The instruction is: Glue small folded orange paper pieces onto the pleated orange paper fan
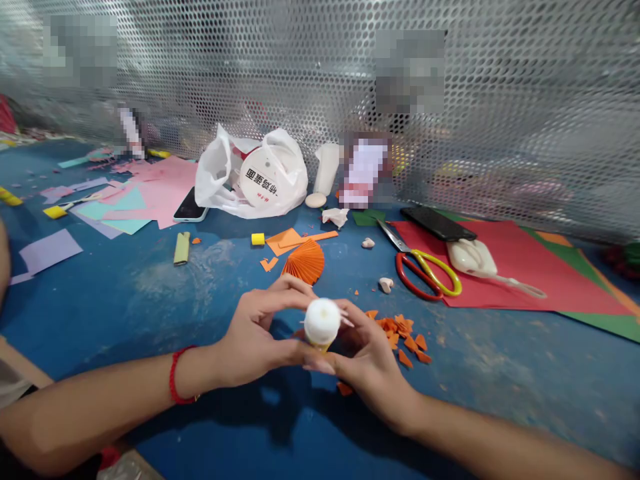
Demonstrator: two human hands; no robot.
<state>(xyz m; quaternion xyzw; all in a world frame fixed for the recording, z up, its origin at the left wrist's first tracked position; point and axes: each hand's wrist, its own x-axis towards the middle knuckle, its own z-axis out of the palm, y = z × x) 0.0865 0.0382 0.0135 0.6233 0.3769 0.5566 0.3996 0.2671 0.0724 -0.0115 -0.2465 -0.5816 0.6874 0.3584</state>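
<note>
A glue stick [321, 323] with a white round top and a yellow body is held upright between both hands, just above the blue table [165, 293]. My left hand [255, 337], with a red string bracelet at the wrist, pinches it from the left. My right hand [363, 357] wraps its fingers round it from the right and below. Behind the hands lies a folded orange paper fan [305, 261]. Several small orange paper scraps [403, 333] are scattered right of my right hand.
Red-and-yellow scissors [423, 267], a black phone [437, 223] and a white glue gun [475, 259] lie on red paper [530, 267] at right. A white plastic bag [253, 175], another phone [191, 205], a lighter [182, 248] and pink and teal paper sheets [140, 193] sit farther back. Perforated metal mesh [500, 100] walls off the table's far side.
</note>
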